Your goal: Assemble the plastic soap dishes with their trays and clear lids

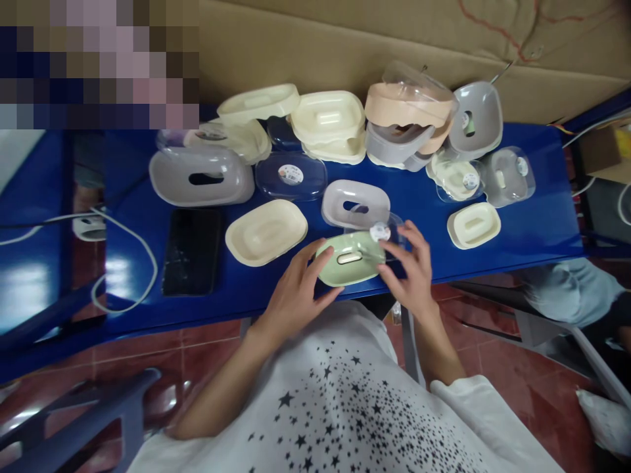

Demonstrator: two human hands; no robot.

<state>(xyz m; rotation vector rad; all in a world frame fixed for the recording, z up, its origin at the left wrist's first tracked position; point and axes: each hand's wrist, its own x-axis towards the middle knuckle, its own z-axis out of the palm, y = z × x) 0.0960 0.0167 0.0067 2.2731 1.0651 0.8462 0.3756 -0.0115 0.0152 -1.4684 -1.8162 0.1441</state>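
Observation:
A green oval dish [362, 271] with a slot in its middle lies near the table's front edge. My left hand [302, 284] grips its left end between thumb and fingers. At its right end, my right hand [408, 268] holds a clear plastic lid [396, 230] with a round white label, which partly overlaps the dish. Just behind stands a grey slotted dish [335, 202]. To the left of my left hand is a cream dish [266, 233].
A black phone [191, 253] lies on the blue table [419, 246] at the left. Stacked cream dishes [328, 118], peach dishes [404, 105] and grey dishes [197, 177] line the back. A small cream dish [474, 225] is at the right. A white cable [148, 249] loops at the left.

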